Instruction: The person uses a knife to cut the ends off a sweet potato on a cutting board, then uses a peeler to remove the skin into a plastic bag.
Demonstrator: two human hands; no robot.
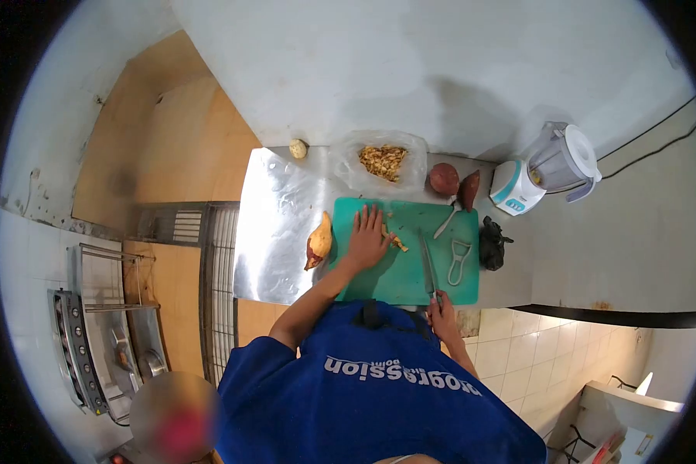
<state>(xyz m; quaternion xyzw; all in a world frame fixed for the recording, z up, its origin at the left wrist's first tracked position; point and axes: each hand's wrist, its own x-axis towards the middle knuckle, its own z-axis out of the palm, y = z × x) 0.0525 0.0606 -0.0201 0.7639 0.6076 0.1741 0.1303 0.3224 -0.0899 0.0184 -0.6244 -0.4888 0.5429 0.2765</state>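
My left hand lies flat on the green cutting board, fingers spread and pointing toward the wall. Beside its thumb are a few small yellow-brown pieces. At the board's near edge my right hand is closed around the handle of a long knife, whose blade lies over the board and points away from me. To the right of the blade sits a white peeler. A partly peeled sweet potato, yellow with red-brown skin at one end, rests by the board's left edge.
Behind the board, a clear plastic bag holds chopped brownish-yellow bits. Reddish sweet potatoes and a light-handled utensil are at the back right. A black bag and a blender stand further right. A person appears lower left.
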